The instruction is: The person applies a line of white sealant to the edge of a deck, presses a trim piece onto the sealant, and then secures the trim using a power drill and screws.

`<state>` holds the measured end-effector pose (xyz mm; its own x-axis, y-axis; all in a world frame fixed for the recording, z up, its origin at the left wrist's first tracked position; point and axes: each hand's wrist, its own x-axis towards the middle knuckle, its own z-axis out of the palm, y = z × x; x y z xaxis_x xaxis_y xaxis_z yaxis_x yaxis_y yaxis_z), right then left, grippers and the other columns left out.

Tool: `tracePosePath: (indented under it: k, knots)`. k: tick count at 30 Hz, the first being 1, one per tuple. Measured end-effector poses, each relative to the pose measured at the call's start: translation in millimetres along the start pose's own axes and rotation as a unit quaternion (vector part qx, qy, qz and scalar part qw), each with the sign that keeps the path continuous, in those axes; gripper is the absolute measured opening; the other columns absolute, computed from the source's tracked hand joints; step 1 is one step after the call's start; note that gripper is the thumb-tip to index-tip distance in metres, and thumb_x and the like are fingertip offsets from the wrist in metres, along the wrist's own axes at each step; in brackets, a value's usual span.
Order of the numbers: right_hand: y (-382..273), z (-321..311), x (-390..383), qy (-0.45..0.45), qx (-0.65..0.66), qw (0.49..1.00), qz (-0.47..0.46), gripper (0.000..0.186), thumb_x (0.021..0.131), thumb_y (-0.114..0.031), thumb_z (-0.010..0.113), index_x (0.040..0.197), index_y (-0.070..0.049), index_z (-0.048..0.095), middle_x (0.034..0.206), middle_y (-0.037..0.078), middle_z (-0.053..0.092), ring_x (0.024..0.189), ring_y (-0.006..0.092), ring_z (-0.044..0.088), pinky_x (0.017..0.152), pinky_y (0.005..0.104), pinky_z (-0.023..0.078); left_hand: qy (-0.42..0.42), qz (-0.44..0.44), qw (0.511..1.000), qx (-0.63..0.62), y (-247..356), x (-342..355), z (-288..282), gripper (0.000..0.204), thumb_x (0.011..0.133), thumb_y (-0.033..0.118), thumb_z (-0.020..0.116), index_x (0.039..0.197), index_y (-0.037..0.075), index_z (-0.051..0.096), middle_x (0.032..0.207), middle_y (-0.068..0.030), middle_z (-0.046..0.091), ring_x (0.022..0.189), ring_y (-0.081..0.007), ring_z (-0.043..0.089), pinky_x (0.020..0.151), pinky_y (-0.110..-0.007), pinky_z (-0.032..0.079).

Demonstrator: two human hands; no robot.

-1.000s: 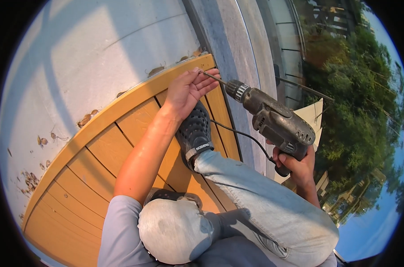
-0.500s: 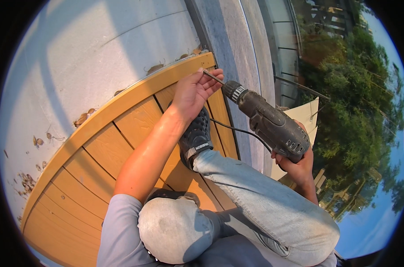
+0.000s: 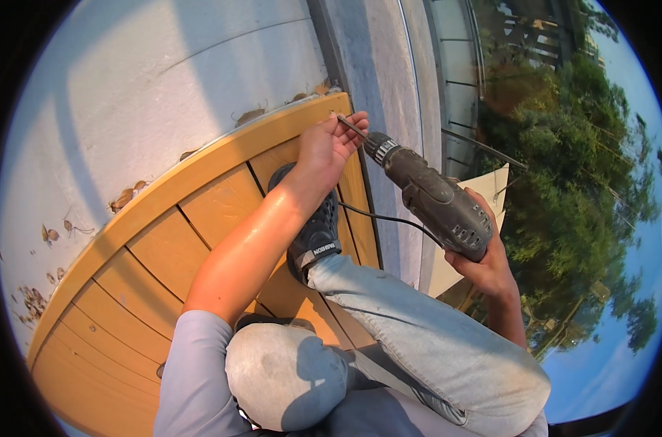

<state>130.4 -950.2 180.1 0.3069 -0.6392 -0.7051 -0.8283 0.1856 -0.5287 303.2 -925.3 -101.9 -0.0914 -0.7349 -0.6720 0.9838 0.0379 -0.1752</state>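
Note:
My right hand (image 3: 487,269) grips the rear of a dark, dusty corded power drill (image 3: 436,193). The drill lies at a slant, with its chuck (image 3: 380,148) toward the upper left. From the chuck a long thin bit (image 3: 353,127) reaches to my left hand (image 3: 332,142). Thumb and index finger of that hand pinch at the bit's tip, and the other fingers are loosely spread beneath it. Whatever small piece they hold there is too small to name. Both hands are above the far right corner of a yellow-brown slatted panel (image 3: 200,193).
My foot in a black perforated shoe (image 3: 316,233) stands on the panel. The black power cord (image 3: 389,216) loops beside it. Dry leaves (image 3: 127,197) lie along the panel's far edge on the pale surface (image 3: 163,80). To the right are a ledge (image 3: 389,80) and trees (image 3: 564,182).
The drill and my right hand have shifted slightly left in the picture. My left hand keeps its pinch at the bit's tip. The whole view has moved a little.

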Motion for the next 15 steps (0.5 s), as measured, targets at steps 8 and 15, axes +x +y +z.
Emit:
tracePosePath:
  k: [8, 15]
  knots:
    - [-7, -5, 9, 0.004, -0.018, 1.000, -0.002, 0.092, 0.076, 0.009, 0.065, 0.160, -0.012, 0.035, 0.144, 0.009, 0.052, 0.131, 0.0199, 0.049, 0.111, 0.0354, 0.037, 0.040, 0.021, 0.999, 0.020, -7, 6, 10, 0.030, 0.112, 0.020, 0.033, 0.118, -0.004, 0.049, 0.118, -0.0226, 0.070, 0.099, -0.0277, 0.070, 0.088, -0.039, 0.057]
    - [-11, -5, 15, -0.001, -0.031, 1.000, 0.001, 0.091, 0.076, 0.010, 0.065, 0.160, -0.011, 0.035, 0.145, 0.010, 0.052, 0.133, 0.0205, 0.049, 0.112, 0.0355, 0.037, 0.088, 0.008, 0.994, 0.063, -6, 4, 16, 0.027, 0.112, 0.015, 0.036, 0.114, -0.004, 0.056, 0.119, -0.0213, 0.071, 0.099, -0.0244, 0.070, 0.087, -0.034, 0.058]
